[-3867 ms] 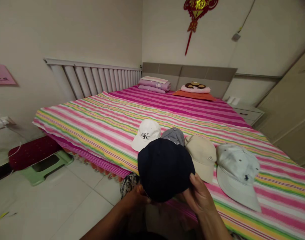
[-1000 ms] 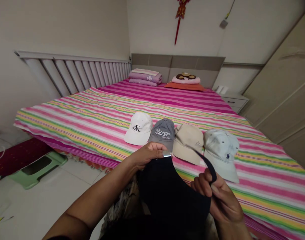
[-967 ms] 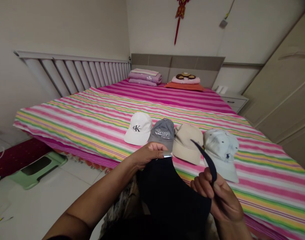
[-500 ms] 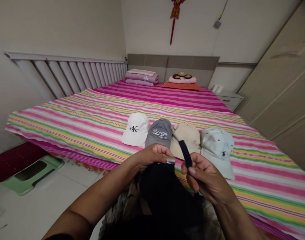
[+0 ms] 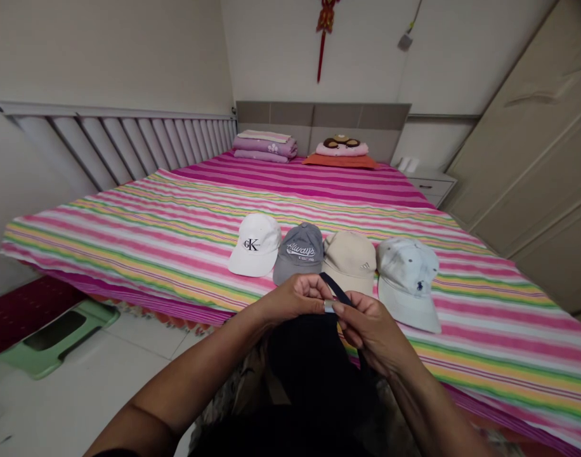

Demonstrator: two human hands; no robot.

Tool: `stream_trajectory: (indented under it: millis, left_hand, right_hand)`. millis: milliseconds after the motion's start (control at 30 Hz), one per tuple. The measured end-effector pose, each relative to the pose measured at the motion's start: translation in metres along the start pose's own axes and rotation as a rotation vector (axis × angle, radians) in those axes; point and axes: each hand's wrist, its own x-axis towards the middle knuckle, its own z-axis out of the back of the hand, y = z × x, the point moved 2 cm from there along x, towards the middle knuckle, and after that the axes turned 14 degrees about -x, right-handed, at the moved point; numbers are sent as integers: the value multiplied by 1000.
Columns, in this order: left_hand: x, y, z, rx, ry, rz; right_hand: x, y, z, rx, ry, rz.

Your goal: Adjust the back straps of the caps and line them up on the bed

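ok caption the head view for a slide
Left hand and right hand grip a dark cap's strap, four caps beyond on a striped bed.

One left hand [image 5: 293,298] and one right hand [image 5: 373,330] hold one navy cap [image 5: 314,368], with one strap [image 5: 335,289] and one metal buckle [image 5: 328,306]. Beyond the hands, one striped bed [image 5: 129,254] carries four more caps: one white cap [image 5: 255,245], one grey cap [image 5: 299,247], one beige cap [image 5: 351,260], one pale blue cap [image 5: 407,279]. Left of the hands stands one green step stool [image 5: 57,339].
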Motion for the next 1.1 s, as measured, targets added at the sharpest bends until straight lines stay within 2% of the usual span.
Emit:
stream_trajectory:
  millis: [133,233,367,467,567,733,800,900,1100]
  left_hand:
    - [-4,-4,-6,151,30,-155]
    - [-9,-5,-9,355,25,-280]
    - [-17,-5,-12,633,-120,-500]
    - [-23,-6,-15,669,-186,-619]
    - [-26,-5,-14,496,-242,-553]
    - [-21,4,-3,-263,-274,-247]
    - [-19,8,1,-453,-246,-185]
    - [-16,13,4,-554,-209,-150]
    - [-13,17,6,-604,-228,-196]
  right_hand:
    - [0,-2,0,113,61,-24]
    - [1,-3,-1,161,31,-18]
    - [2,-3,-6,166,-23,-12]
    - [2,-3,-11,148,-56,0]
    - [1,-2,-13,125,-64,25]
    - [-4,0,-11,130,-61,87]
    - [-6,2,-9,129,-85,92]
    - [-9,4,-7,139,-74,77]
    - [-7,0,-10,162,-66,17]
